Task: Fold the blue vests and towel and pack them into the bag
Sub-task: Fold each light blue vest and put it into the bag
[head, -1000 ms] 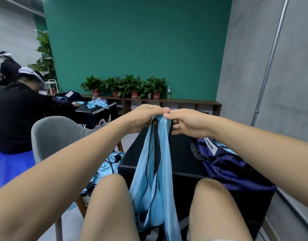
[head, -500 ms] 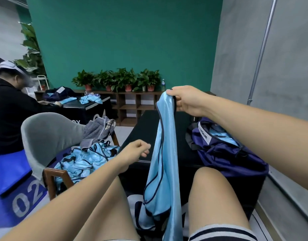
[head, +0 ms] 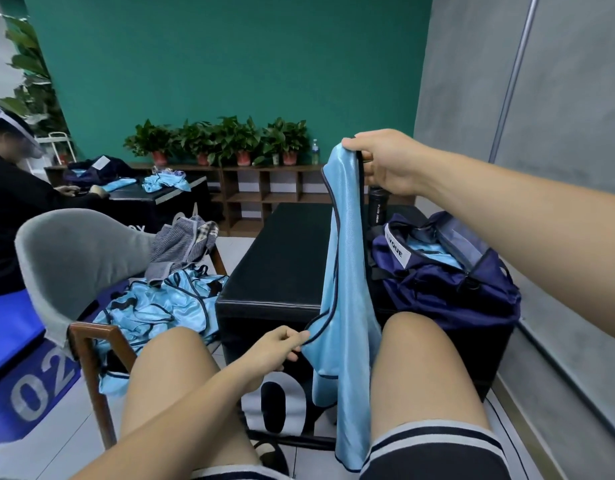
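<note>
A light blue vest (head: 346,271) with dark trim hangs lengthwise between my knees. My right hand (head: 385,164) grips its top edge, raised above the black table (head: 278,258). My left hand (head: 275,348) pinches the trimmed edge lower down, near my left knee. A navy bag (head: 448,282) stands unzipped on the table's right side, with blue fabric showing inside. More blue vests (head: 157,306) lie heaped on the chair seat to my left, with a grey striped towel (head: 181,247) on top of them.
A grey chair (head: 74,258) with wooden arms stands at the left. A black bottle (head: 378,206) is behind the bag. Another person sits at a far-left table. A shelf with potted plants (head: 223,140) lines the green wall. A grey wall runs close on the right.
My left hand let go of the vest's top, dropped down and took hold of its lower edge. My right hand lifted the top higher and to the right.
</note>
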The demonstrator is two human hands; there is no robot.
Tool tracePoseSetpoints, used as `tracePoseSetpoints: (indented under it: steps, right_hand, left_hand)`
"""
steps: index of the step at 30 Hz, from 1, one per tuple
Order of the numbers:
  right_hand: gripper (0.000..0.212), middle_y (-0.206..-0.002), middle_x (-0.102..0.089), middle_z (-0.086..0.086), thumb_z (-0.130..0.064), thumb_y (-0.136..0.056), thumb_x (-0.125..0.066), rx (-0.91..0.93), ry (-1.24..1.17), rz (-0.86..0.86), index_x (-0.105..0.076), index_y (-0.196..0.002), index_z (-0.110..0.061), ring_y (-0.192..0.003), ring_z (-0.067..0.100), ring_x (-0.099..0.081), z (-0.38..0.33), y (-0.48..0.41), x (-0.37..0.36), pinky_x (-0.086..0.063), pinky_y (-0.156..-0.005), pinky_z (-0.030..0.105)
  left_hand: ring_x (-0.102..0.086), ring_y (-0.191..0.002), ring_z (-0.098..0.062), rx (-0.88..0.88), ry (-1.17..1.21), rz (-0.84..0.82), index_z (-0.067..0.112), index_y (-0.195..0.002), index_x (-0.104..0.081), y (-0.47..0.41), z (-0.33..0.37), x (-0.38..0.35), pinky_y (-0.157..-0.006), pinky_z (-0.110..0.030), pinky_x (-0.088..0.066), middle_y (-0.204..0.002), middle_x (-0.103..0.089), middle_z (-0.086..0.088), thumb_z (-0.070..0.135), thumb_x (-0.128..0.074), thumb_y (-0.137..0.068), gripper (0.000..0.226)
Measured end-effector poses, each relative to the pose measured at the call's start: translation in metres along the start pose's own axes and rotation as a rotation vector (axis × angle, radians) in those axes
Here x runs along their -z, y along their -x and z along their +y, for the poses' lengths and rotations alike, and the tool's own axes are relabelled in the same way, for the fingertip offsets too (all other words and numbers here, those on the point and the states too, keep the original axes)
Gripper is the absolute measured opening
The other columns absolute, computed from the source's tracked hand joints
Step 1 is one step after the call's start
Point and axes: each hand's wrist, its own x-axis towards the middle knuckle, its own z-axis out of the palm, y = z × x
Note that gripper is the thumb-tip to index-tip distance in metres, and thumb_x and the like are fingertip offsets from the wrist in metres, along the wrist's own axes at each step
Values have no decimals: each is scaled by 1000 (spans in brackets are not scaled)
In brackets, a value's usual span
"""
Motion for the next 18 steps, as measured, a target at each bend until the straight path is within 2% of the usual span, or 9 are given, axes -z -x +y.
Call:
tracePoseSetpoints:
  steps: [4, 8, 12, 16, 18]
  right_hand:
    - [23, -89, -73, -5, -30, -101, -69, -4, -8, -1, -58, -81, -27, -85, 19, -67, -1, 1, 5, -47, -84, 34]
    - [25, -90, -73, -4, -30, -100, -69, -6, -13, -1, -55, -80, -28, -86, 20, -67, -3, 4, 8, -49, -83, 34]
    - [25, -89, -72, -4, -28, -101, -69, -4, -13, 17, -56, -80, -27, -85, 20, -67, -4, 7, 13, -51, -82, 33]
    - [19, -92, -71, -2, -28, -100, -70, -1, -7, 26, -60, -84, -26, -84, 20, -67, -4, 11, 21, -50, -81, 33]
    - [18, -93, -72, -3, -27, -101, -70, 0, -11, 30, -63, -85, -24, -83, 19, -68, -3, 13, 25, -50, -79, 32]
  left_hand:
    - [-58, -75, -3, -67, -29, -109, 20, -110, -70, 0, -3, -1, -64, -17, -43, -87, -60, 9, 41, -88, -85, 37]
    - [-58, -78, -8, -149, -51, -36, 9, -93, -72, -7, -2, 3, -75, -25, -45, -83, -66, 5, 22, -83, -90, 17]
    - [-46, -69, -9, -176, -93, 39, 23, -73, -59, -5, 18, 26, -65, -28, -37, -71, -52, 6, 22, -80, -92, 29]
    - [-54, -76, -13, -190, -94, 132, 24, -77, -64, 2, 49, 76, -75, -34, -42, -77, -59, 3, 34, -78, -86, 20]
    - [-55, -77, -15, -216, -101, 184, 24, -78, -66, 5, 69, 103, -75, -36, -41, -79, -61, 2, 39, -75, -82, 18]
